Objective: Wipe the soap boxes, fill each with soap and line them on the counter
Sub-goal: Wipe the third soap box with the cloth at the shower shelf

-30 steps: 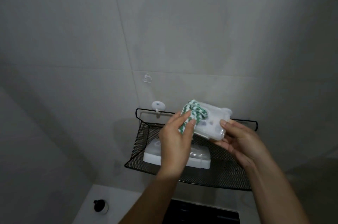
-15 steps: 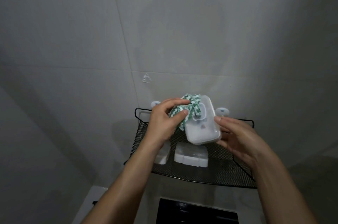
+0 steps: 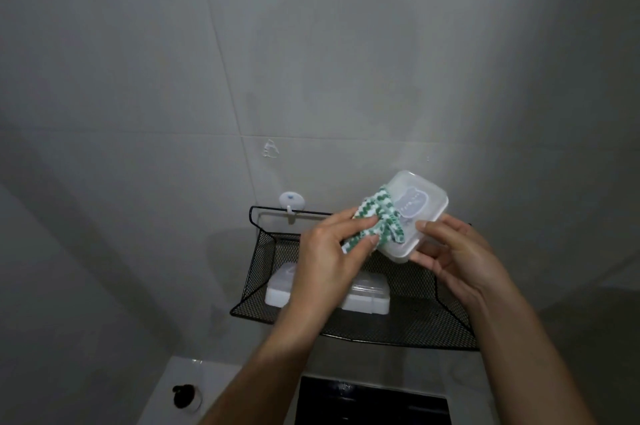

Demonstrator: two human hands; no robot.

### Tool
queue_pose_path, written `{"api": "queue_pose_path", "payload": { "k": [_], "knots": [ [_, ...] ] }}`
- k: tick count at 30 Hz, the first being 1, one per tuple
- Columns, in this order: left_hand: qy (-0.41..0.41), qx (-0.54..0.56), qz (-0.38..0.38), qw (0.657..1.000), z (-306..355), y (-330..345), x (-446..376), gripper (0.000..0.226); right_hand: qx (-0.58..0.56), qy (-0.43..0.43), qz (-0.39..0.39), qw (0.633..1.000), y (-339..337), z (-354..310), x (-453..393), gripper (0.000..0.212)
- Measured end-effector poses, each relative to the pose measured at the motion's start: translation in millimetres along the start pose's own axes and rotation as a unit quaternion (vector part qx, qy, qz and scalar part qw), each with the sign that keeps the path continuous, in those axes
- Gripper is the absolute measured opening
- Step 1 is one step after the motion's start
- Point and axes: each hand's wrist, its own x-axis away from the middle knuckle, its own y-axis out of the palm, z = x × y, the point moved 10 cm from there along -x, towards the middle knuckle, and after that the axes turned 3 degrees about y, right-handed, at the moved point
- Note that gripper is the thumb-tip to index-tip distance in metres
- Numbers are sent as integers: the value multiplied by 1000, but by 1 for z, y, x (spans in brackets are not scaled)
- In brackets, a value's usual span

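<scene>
A clear plastic soap box (image 3: 417, 208) with its lid closed is held up in front of the wall, tilted. My right hand (image 3: 457, 256) grips its lower right end, thumb on top. My left hand (image 3: 332, 258) pinches a green and white cloth (image 3: 377, 220) and presses it on the box's left side. Another white soap box (image 3: 363, 298) lies in the black mesh wall basket (image 3: 398, 324) below, partly hidden by my left hand.
The basket hangs from a white wall hook (image 3: 292, 200) on the grey tiled wall. Below lies a white counter (image 3: 194, 376) with a small dark-capped bottle (image 3: 187, 397) at left and a black sink or panel (image 3: 374, 404) in the middle.
The held box has shifted to the right and turned, its lid now facing me more. My left hand with the cloth has slid along its left side.
</scene>
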Motion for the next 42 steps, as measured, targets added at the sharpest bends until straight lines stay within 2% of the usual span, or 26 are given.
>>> {"api": "queue_pose_path", "payload": {
  "k": [3,6,13,15,18,20,23,25,29,32,34,39,42],
  "knots": [
    [55,-47,31,997,17,7,12,25,-7,-5,7,1000,2,6,0,27],
    [115,-86,9,990,32,21,15,24,-12,4,0,1000,4,13,0,23],
    [192,-121,-43,973,40,29,19,24,-18,29,0,999,-2,11,0,51],
    [152,-58,-23,986,30,22,16,24,-14,34,3,999,-3,9,0,50],
    [24,51,22,998,0,6,6,24,-20,39,-4,999,-1,8,2,41],
    [-49,128,0,991,-21,8,-2,26,-15,40,-10,999,1,8,2,39],
    [-119,247,-59,960,-39,20,-7,29,-18,49,-6,999,0,12,2,42],
    [-172,317,-70,930,-48,28,-4,33,-28,52,0,998,1,15,1,40],
    [-272,455,-18,848,-66,45,13,43,-39,46,15,998,1,20,0,40],
    [-328,475,21,816,-76,51,26,47,-21,36,51,998,-2,24,0,54],
    [-345,472,29,811,-80,52,32,46,-9,27,66,997,-4,26,-1,56],
    [-335,413,56,845,-85,37,28,44,23,27,56,998,0,28,-5,45],
    [-307,389,20,868,-82,23,14,41,29,52,42,997,-2,29,-6,46]
  ]
}}
